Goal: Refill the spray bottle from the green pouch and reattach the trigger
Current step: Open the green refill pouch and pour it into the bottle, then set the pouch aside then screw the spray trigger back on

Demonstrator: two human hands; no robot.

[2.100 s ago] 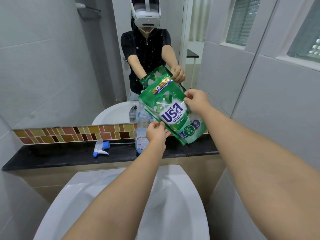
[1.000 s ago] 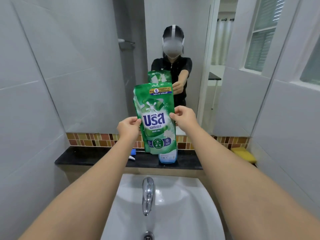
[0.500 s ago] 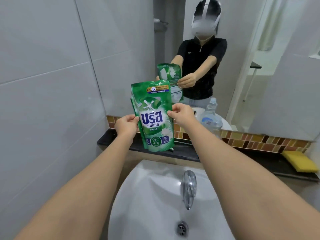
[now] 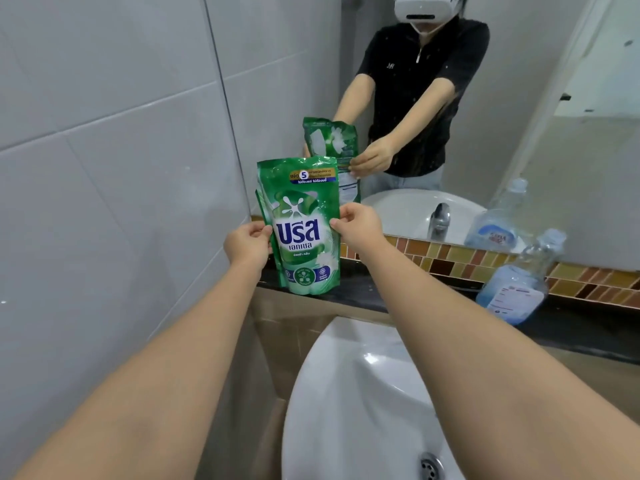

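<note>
The green pouch (image 4: 303, 226) stands upright at the left end of the black ledge (image 4: 374, 292), its bottom on or just above the ledge. My left hand (image 4: 247, 242) pinches its left edge and my right hand (image 4: 356, 226) pinches its right edge. The clear spray bottle (image 4: 519, 282), with blue liquid in its lower half and no trigger on its neck, stands on the ledge far to the right. The trigger is not in view.
A white sink (image 4: 363, 393) with a drain (image 4: 431, 465) lies below the ledge. A grey tiled wall (image 4: 104, 168) closes the left side. The mirror (image 4: 485, 98) above a mosaic tile strip (image 4: 467, 261) reflects me, the pouch, the faucet and the bottle.
I have carried the pouch left from over the bottle and lowered it to the ledge's left end, holding it upright. My view swung left; the bottle is now at the right.
</note>
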